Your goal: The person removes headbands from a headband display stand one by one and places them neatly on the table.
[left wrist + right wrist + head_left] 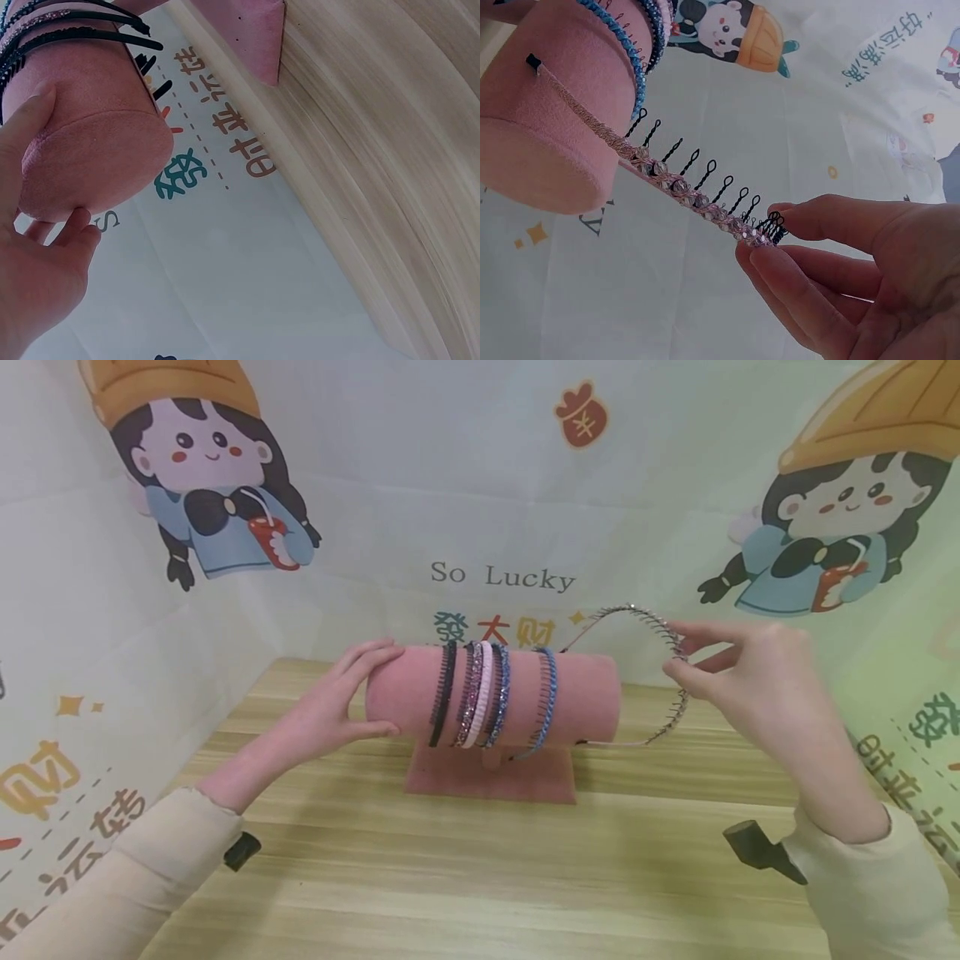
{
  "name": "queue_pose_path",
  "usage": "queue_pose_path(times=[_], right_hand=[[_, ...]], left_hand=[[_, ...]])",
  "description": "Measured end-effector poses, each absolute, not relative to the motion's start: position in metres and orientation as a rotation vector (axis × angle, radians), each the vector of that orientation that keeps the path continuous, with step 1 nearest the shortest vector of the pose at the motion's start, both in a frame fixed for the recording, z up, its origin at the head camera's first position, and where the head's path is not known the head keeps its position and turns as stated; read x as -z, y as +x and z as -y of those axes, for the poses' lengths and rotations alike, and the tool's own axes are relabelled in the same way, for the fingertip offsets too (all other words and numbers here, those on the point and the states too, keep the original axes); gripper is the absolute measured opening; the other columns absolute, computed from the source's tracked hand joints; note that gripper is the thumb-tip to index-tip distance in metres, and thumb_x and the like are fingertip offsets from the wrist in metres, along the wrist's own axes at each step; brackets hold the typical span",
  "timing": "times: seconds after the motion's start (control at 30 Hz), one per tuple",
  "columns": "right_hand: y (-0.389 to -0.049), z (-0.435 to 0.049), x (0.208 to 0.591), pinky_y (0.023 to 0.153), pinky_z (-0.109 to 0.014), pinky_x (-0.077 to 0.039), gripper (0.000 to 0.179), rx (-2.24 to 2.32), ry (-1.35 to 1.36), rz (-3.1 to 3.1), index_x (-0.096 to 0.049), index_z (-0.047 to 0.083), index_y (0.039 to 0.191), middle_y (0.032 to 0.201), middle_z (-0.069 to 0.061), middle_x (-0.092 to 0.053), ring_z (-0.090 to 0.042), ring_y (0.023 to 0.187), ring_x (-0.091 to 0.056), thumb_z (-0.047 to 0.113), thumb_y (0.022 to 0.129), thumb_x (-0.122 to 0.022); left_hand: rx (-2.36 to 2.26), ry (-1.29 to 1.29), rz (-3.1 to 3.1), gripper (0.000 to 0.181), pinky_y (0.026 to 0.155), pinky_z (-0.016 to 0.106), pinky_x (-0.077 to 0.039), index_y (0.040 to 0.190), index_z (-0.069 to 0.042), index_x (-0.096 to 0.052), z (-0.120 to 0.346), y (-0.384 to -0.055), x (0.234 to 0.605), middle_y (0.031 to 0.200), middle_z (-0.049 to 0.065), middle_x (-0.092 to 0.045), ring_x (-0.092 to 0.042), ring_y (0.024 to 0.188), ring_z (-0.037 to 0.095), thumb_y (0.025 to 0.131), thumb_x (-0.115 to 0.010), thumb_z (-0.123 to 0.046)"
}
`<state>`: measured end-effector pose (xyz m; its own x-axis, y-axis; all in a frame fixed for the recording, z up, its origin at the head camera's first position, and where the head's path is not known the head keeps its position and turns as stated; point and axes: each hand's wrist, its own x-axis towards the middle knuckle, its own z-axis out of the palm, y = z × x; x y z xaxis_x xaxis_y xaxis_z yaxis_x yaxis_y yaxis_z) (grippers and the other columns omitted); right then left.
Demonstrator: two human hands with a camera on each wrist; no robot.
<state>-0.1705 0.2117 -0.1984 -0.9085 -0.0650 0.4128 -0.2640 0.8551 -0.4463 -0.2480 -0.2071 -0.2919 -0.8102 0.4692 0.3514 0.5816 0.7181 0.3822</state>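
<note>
A pink velvety headband stand (588,697) has a horizontal roll with several headbands across it. My left hand (330,706) holds the roll's left end, the thumb in front and the fingers over the top and back. At the other end, my right hand (757,672) pinches a beaded headband (686,193) at the middle of its arch, between thumb and fingers. Clear beads and small dark wire loops line this band. Its two tips reach either side of the roll's right end, and one dark tip overlaps the roll in the right wrist view.
On the roll sit a black headband (442,697), a pale pink one (482,697), glittery ones beside it and, further right, a blue headband (552,693). The stand's flat base (487,785) rests on a wood-grain table (480,877). Behind hangs a printed white cloth (420,485).
</note>
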Motion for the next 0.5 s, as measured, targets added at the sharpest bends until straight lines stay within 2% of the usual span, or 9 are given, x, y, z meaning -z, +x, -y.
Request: queue_pose_path(times=[0.23, 0.33, 0.43, 0.5], right_hand=[[-0.171, -0.219, 0.196, 0.051, -0.021, -0.046, 0.045, -0.7, 0.268, 2.615, -0.067, 0.016, 0.129, 0.106, -0.015, -0.076, -0.032, 0.089, -0.074, 0.022, 0.086, -0.077], [-0.171, -0.224, 0.195, 0.054, -0.017, -0.045, 0.046, -0.695, 0.26, 2.606, -0.067, 0.017, 0.129, 0.103, -0.015, -0.077, -0.005, 0.079, -0.072, 0.024, 0.085, -0.078], [-0.17, -0.228, 0.193, 0.055, -0.014, -0.043, 0.046, -0.702, 0.259, 2.59, -0.067, 0.018, 0.129, 0.099, -0.015, -0.077, 0.022, 0.071, -0.056, 0.027, 0.085, -0.079], [-0.17, -0.23, 0.192, 0.055, -0.015, -0.042, 0.046, -0.703, 0.25, 2.576, -0.068, 0.02, 0.128, 0.097, -0.016, -0.077, 0.029, 0.07, -0.047, 0.027, 0.084, -0.079]], left_hand=[[0.664, -0.826, 2.689, 0.091, 0.112, 0.06, -0.036, 0.153, -0.017, -0.033, 0.206, -0.249, 0.292, 0.162, 0.011, -0.026, -0.034, 0.145, 0.039, 0.078, -0.085, -0.022], [0.621, -0.829, 2.671, 0.092, 0.113, 0.058, -0.036, 0.152, -0.018, -0.035, 0.206, -0.25, 0.292, 0.163, 0.009, -0.026, -0.035, 0.145, 0.037, 0.077, -0.086, -0.025], [0.57, -0.86, 2.655, 0.092, 0.115, 0.057, -0.035, 0.152, -0.018, -0.036, 0.206, -0.251, 0.291, 0.162, 0.009, -0.029, -0.035, 0.146, 0.036, 0.076, -0.087, -0.024], [0.545, -0.882, 2.651, 0.092, 0.115, 0.057, -0.035, 0.152, -0.018, -0.036, 0.205, -0.252, 0.29, 0.161, 0.011, -0.031, -0.036, 0.145, 0.037, 0.076, -0.087, -0.023]])
